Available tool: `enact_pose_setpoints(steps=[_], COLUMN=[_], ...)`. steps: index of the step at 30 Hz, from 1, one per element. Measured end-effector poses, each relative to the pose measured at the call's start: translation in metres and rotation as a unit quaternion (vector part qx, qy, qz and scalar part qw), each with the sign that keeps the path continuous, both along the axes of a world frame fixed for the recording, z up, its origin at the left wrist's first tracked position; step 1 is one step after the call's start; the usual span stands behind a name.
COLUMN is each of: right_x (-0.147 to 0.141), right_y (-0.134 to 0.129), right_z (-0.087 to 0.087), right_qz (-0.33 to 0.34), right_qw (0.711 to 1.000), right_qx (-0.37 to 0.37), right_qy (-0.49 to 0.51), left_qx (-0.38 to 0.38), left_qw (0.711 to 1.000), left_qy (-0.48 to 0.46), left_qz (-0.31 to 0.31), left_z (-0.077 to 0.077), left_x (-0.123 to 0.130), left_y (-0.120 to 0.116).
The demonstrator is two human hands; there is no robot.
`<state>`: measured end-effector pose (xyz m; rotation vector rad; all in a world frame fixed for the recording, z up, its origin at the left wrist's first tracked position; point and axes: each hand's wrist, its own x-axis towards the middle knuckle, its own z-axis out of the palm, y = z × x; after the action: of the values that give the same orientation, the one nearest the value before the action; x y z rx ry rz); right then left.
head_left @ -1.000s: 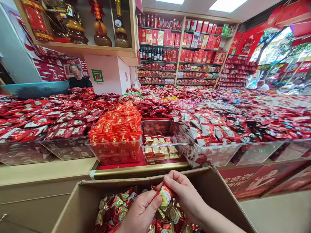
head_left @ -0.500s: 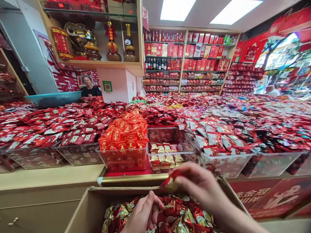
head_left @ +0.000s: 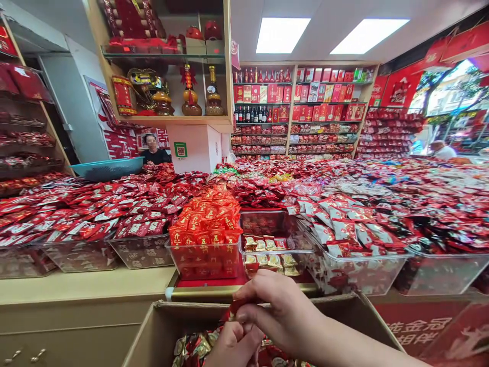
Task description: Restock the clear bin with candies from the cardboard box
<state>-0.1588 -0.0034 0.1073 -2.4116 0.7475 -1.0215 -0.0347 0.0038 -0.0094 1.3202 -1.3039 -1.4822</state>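
Observation:
My right hand is closed, pinching a small red wrapped candy between thumb and fingers. Just below it, my left hand is curled closed and meets the fingers of the right. What lies inside the left hand is hidden. Both hands are over an open cardboard box holding many red and gold wrapped candies. Beyond the box's far edge stands a clear plastic bin, with a few rows of gold and red candies low inside.
Left of that bin, another bin is heaped with orange-red packets. On the right, a bin holds white and red packets. A blue basket rests on the candy heaps. A person is behind the display, at the back left.
My right hand has moved left and down with the red candy, coming together with my left hand. The camera view has tilted up and shifted slightly left.

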Motion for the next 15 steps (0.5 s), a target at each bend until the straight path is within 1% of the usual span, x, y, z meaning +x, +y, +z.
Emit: enact_pose_setpoints(steps=[2, 4, 6, 8, 10, 12, 13, 15], right_x=[-0.008, -0.015, -0.022, -0.031, -0.044, -0.057, -0.062, -0.070], right_y=[-0.003, -0.006, -0.010, -0.020, -0.038, -0.062, -0.075, -0.099], right_z=[-0.006, -0.004, 0.006, 0.022, 0.040, 0.052, 0.055, 0.056], right_qz=[-0.002, 0.000, -0.014, -0.047, -0.098, -0.150, -0.173, -0.199], right_qw=[1.000, 1.000, 1.000, 0.998, 0.993, 0.986, 0.982, 0.965], right_qx=[0.006, 0.009, 0.008, -0.006, -0.039, -0.066, -0.067, -0.039], right_qy=[0.020, 0.024, 0.009, -0.028, -0.056, -0.022, 0.028, 0.163], left_qx=[0.013, 0.024, 0.036, 0.050, 0.082, 0.115, 0.128, 0.140], left_qw=[1.000, 0.999, 0.997, 0.994, 0.992, 0.990, 0.990, 0.989], left_qy=[0.026, 0.048, 0.072, 0.097, 0.100, 0.078, 0.063, 0.048], left_qz=[-0.004, -0.011, -0.014, -0.004, 0.012, 0.018, 0.017, 0.023], left_z=[0.010, 0.016, 0.020, 0.019, 0.013, 0.001, -0.007, -0.024], left_x=[0.005, 0.004, -0.001, -0.006, -0.009, -0.008, -0.007, -0.005], left_y=[0.004, 0.006, 0.007, 0.008, 0.008, 0.006, 0.005, 0.002])
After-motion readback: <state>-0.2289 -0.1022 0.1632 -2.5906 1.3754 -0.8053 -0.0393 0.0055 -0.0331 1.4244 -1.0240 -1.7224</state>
